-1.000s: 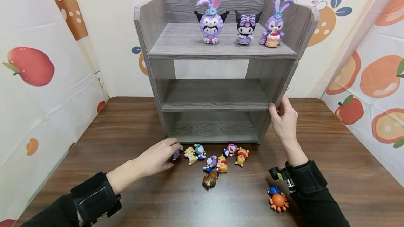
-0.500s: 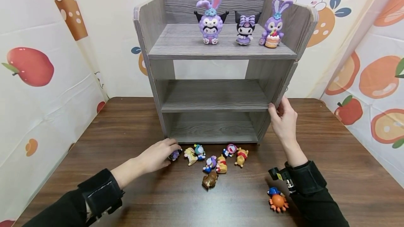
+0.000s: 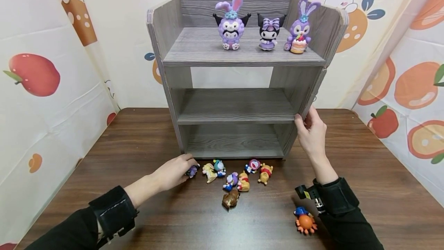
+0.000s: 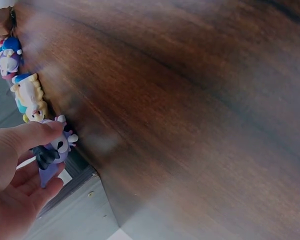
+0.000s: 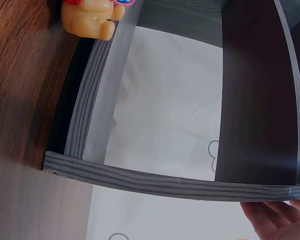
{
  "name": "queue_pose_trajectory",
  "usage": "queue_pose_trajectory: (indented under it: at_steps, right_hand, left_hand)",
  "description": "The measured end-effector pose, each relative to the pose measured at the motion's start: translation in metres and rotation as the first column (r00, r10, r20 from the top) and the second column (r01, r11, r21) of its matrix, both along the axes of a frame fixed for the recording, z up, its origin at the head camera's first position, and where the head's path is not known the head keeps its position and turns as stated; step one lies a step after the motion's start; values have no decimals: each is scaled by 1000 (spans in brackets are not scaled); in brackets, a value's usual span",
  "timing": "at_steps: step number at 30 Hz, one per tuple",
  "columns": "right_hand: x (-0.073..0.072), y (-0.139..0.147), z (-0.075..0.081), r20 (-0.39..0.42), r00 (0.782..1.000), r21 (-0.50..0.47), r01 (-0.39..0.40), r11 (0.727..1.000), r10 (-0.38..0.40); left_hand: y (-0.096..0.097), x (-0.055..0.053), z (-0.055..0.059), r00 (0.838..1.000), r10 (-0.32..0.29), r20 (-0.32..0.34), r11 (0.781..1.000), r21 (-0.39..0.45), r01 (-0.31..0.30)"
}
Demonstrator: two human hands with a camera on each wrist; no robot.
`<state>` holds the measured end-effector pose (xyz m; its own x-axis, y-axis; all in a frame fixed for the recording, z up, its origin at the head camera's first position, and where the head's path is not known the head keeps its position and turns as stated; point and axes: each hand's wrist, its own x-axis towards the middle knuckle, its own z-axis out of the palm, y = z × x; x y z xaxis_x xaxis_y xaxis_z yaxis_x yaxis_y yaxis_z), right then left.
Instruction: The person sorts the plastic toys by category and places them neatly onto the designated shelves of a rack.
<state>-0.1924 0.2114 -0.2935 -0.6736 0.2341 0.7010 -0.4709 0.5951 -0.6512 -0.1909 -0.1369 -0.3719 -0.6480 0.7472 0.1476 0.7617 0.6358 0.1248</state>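
In the head view my left hand (image 3: 175, 171) is at the front left corner of a grey wooden shelf (image 3: 239, 120). It pinches a small purple and black figurine (image 4: 59, 145) between thumb and fingers, low by the table; the hand partly hides it. My right hand (image 3: 312, 132) grips the right side panel of the shelf, thumb on the front edge and fingers round the outside. Beside the left hand lie a yellow figurine (image 3: 209, 172) and a teal and blue one (image 3: 219, 167).
On the top shelf stand a bunny-eared purple figurine (image 3: 231, 28), a black-hooded one (image 3: 268, 34) and a purple rabbit with a cake (image 3: 299, 30). Several figurines, including a brown one (image 3: 230, 199) and a yellow bear (image 3: 265, 173), lie in front. An orange crab-like figurine (image 3: 305, 222) lies near the right forearm.
My left hand has drawn back very slightly to the left, so more of the purple and black figurine shows, and the left forearm has shifted a little. The right hand keeps its place.
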Motion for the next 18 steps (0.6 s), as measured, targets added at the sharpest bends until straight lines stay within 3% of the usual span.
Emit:
queue_pose_trajectory:
  at_steps: [8, 18]
  right_hand:
    - [0, 0, 0, 20, 1000, 5, 4, 1000, -4]
    - [0, 0, 0, 21, 1000, 2, 4, 1000, -4]
  left_hand:
    - [-1, 2, -2, 999, 6, -51, 999, 40, -4]
    - [0, 16, 7, 992, 84, -99, 991, 108, -73]
